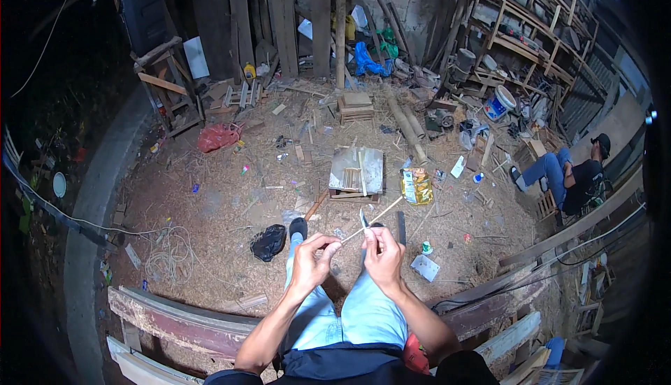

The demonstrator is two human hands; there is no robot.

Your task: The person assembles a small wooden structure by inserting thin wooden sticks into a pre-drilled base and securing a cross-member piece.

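My left hand (314, 262) is closed, pinching the near end of a thin wooden stick (386, 210) between thumb and fingertips. The stick slants up and away to the right over my lap. Just beside it, my right hand (384, 256) is closed around a small knife (363, 218); its narrow blade points upward and crosses the stick, while the handle is hidden in my fingers. Whether the right fingers also touch the stick, I cannot tell. Beyond my hands stands a low wooden stand with a worn flat top (376, 168), with thin sticks lying on it.
A yellow packet (417, 186) lies right of the stand, a black plastic bag (269, 243) by my left foot. A wooden bench rail (182, 325) runs beside me. Another person (583, 179) sits at the right. Rope (170, 255) and scraps litter the dirt floor.
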